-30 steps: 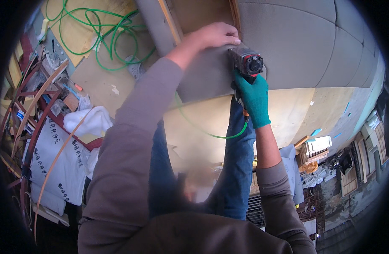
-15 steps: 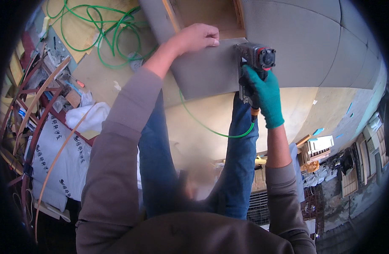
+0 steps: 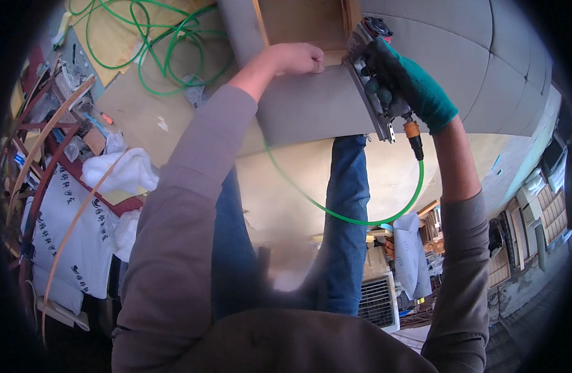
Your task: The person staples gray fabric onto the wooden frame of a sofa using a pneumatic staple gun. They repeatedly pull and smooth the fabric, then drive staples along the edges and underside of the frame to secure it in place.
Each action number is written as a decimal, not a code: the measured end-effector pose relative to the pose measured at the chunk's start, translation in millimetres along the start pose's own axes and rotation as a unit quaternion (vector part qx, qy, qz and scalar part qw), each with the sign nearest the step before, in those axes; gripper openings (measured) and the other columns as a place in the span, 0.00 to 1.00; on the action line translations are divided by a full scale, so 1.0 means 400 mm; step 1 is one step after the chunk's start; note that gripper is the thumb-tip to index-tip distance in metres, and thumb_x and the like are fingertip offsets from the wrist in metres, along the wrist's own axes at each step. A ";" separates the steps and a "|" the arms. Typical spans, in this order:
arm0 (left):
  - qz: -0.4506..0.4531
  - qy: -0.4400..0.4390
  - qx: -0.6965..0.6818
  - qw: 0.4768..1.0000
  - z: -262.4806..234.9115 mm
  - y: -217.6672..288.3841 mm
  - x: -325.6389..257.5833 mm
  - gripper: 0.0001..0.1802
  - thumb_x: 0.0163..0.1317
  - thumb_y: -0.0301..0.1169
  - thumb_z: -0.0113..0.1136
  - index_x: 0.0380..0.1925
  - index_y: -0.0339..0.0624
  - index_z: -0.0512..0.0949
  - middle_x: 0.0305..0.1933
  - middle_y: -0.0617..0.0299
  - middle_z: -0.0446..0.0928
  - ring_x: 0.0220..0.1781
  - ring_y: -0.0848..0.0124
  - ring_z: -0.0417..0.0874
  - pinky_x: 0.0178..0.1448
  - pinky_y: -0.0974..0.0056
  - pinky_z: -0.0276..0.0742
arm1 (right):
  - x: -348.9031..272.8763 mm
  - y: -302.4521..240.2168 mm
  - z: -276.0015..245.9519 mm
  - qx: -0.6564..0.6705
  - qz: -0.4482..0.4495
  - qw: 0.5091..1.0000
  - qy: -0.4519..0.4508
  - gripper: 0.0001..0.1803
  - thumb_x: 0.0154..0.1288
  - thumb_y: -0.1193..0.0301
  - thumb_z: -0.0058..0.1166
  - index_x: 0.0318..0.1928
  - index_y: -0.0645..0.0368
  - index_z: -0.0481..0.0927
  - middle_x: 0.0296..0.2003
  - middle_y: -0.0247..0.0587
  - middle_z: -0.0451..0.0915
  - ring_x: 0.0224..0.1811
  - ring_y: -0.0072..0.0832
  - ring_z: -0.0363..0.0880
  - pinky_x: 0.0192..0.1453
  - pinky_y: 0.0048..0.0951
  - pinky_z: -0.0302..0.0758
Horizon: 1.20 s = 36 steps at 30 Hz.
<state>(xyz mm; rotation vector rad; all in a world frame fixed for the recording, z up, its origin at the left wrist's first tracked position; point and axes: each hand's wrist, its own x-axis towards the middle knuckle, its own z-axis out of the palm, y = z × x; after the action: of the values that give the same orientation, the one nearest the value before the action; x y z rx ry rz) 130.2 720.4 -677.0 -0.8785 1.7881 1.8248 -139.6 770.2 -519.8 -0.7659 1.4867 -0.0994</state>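
Observation:
My bare left hand [image 3: 298, 59] is closed, its fingertips pinching the upper edge of a grey upholstery cover [image 3: 317, 102]. That edge lies along a wooden frame [image 3: 259, 22] around a recess. My right hand [image 3: 423, 93], in a green and dark work glove, grips a pneumatic staple gun [image 3: 374, 105]. The gun is tilted, its nose close to the frame's corner, right of my left hand. Whether the nose touches the cover I cannot tell. From an orange fitting [image 3: 411, 129] at the gun's handle, a green air hose [image 3: 367, 222] loops down and left over my leg.
Padded grey upholstery [image 3: 441, 62] spreads to the right. The hose's coils [image 3: 168, 56] lie on boards at the upper left. Along the left stand curved dark red frames [image 3: 40, 211], white printed sacks [image 3: 68, 230] and scraps. A vented box [image 3: 379, 301] sits below, right of my legs.
The staple gun has swung up and right, and its nose now tilts up-left toward the frame's corner. My left hand has stayed on the cover's edge. The view has shifted slightly.

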 end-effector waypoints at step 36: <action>0.051 0.125 -0.156 0.978 0.110 0.009 0.100 0.17 0.75 0.41 0.64 0.52 0.41 0.88 0.48 0.56 0.90 0.52 0.64 0.87 0.59 0.56 0.82 | 0.098 -0.030 -0.088 0.047 0.059 0.993 -0.087 0.34 0.82 0.38 0.57 0.58 0.58 0.89 0.41 0.40 0.91 0.39 0.20 0.89 0.45 0.18 0.88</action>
<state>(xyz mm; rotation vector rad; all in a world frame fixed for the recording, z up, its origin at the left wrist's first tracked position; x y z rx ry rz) 93.5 758.6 -704.1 -1.2012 1.7443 2.1857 -162.1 726.9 -543.6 -0.5943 1.3491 -0.0130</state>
